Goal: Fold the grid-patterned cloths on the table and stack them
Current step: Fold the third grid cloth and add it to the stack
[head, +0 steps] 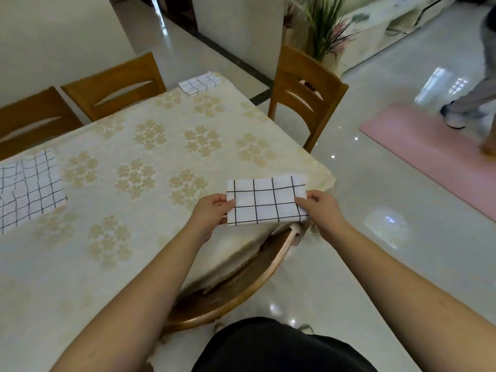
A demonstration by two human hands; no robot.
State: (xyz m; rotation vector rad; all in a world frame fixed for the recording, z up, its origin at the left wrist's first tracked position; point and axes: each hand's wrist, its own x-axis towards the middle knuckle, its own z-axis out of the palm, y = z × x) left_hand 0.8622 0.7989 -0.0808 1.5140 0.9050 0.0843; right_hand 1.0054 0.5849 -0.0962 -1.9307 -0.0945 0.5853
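Grid-patterned cloths: one folded (265, 201), pinched by left hand (212, 210) and right hand (319, 208); folded stack (200, 84) at far corner; one unfolded (28, 187).

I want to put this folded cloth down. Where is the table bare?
Bare tablecloth runs between the unfolded cloth at the left edge and the folded stack at the far corner. The folded cloth is gripped by both hands over the near corner.
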